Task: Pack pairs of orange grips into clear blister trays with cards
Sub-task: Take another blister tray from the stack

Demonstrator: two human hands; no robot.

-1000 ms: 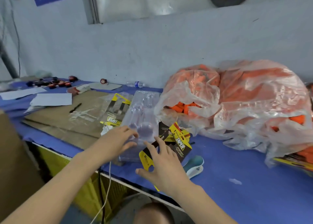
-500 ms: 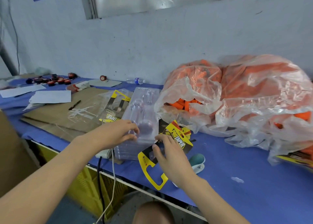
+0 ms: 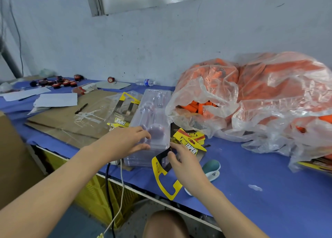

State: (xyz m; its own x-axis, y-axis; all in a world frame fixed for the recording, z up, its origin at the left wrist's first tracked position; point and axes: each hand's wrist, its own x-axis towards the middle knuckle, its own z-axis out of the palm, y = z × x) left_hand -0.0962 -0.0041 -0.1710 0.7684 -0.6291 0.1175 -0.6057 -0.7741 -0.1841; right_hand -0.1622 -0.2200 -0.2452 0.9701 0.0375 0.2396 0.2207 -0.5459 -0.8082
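Trays (image 3: 152,122) stacked at bench (image 3: 251,167) front edge, beside grips bag (image 3: 206,101). Left hand (image 3: 125,140) curled, fingertips pinching top tray's near edge. Right hand (image 3: 185,164) pinching card (image 3: 167,173), thumb and forefinger closed on it.

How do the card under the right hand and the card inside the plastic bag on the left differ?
The card under the right hand lies bare, overhanging the table edge, fingers touching it. The card in the plastic bag lies wrapped, fully on the table, untouched, its print upside down. Both are yellow and black with cut-outs.
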